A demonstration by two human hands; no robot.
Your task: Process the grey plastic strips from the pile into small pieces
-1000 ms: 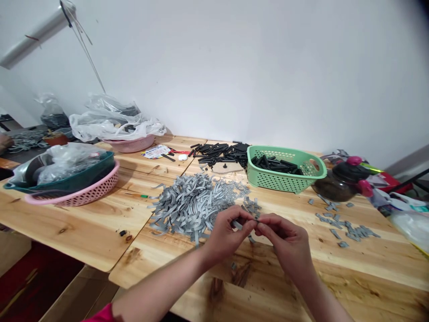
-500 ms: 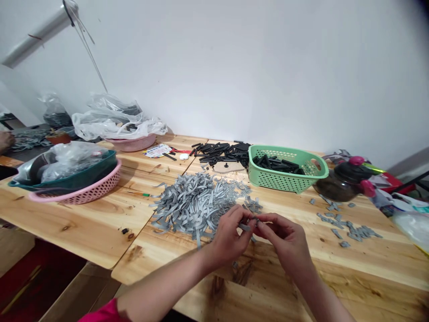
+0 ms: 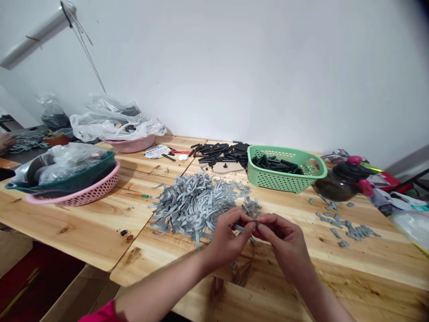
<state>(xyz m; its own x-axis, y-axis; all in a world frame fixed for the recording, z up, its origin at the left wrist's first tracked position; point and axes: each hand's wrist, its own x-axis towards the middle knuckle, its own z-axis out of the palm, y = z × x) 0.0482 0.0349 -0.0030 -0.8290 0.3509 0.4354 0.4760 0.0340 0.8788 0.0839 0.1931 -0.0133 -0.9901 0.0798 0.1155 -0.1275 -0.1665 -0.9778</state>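
My left hand [image 3: 231, 235] is closed, with a short grey strip [image 3: 239, 228] pinched between thumb and fingers. Its fingertips meet those of my right hand [image 3: 281, 239], which also pinches, at the strip's end. Whatever lies between the right fingertips is too small and covered to make out. Just beyond the left hand spreads a heap of grey strips [image 3: 187, 201], many of them curled. Small grey pieces [image 3: 351, 228] lie scattered on the wooden table [image 3: 335, 268] to the right.
A green basket [image 3: 284, 181] holds black tubes, and more black tubes [image 3: 223, 152] lie beside it. A dark teapot [image 3: 345, 181] stands at right. Pink basket [image 3: 97, 185] and teal tray [image 3: 80, 174] with plastic bags sit at left. At far left, another person's hand [image 3: 5, 142] shows.
Both hands stay together in nearly the same place. The left fingertips have closed in slightly on the strip, and the view has shifted a little.
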